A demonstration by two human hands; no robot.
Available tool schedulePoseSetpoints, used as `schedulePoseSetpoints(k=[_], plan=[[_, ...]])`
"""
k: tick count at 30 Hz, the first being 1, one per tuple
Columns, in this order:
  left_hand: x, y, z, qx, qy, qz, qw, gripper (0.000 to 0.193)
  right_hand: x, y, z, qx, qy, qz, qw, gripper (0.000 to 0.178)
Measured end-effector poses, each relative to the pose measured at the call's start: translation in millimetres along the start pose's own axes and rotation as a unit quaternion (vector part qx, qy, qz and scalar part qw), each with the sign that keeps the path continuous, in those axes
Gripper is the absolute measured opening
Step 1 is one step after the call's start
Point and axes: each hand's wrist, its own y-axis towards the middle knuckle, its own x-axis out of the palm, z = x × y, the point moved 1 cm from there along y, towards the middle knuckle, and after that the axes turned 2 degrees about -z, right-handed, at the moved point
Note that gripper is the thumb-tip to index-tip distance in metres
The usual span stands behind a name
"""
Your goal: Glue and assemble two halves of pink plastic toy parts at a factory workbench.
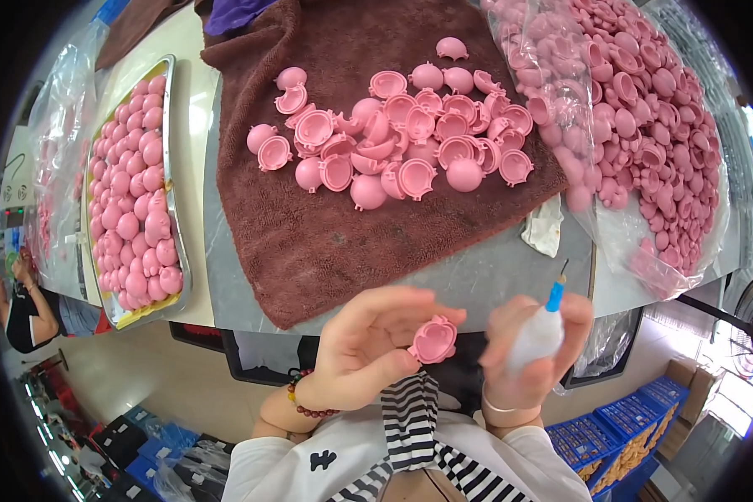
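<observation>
My left hand [364,343] pinches a pink plastic half-shell [434,340] between thumb and fingers, its hollow side facing up. In my right hand [523,356] is a white squeeze bottle [537,338] with a blue collar and a thin dark needle tip pointing up. Some blur covers the right fingers. The needle is apart from the shell. Beyond both hands, a brown towel [309,251] bears a loose heap of pink half-shells [417,178], some hollow side up, others dome up.
On the left stands a metal tray [184,259] filled with pink balls [128,224]. A big clear bag of pink half-shells [644,125] spreads at the right. A crumpled white cloth [544,227] lies by the towel's corner. Blue crates [619,422] sit below right. Another person [38,314] is at far left.
</observation>
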Motion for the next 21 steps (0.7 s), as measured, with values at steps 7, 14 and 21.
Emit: schedulePoseSetpoints(k=[7,14,21], plan=[[-9,0,-4,0.03,0.067,-0.041,0.996,0.043,-29,30,-10,-0.258,0.023,-0.217,0.941,0.051],[-8,-2,-3,0.03,0.095,-0.033,0.995,0.043,-8,20,-25,-0.346,-0.174,-0.207,0.898,0.058],[-8,0,-1,0.026,0.109,-0.03,0.993,0.043,1,13,-20,-0.32,-0.162,-0.112,0.927,0.046]])
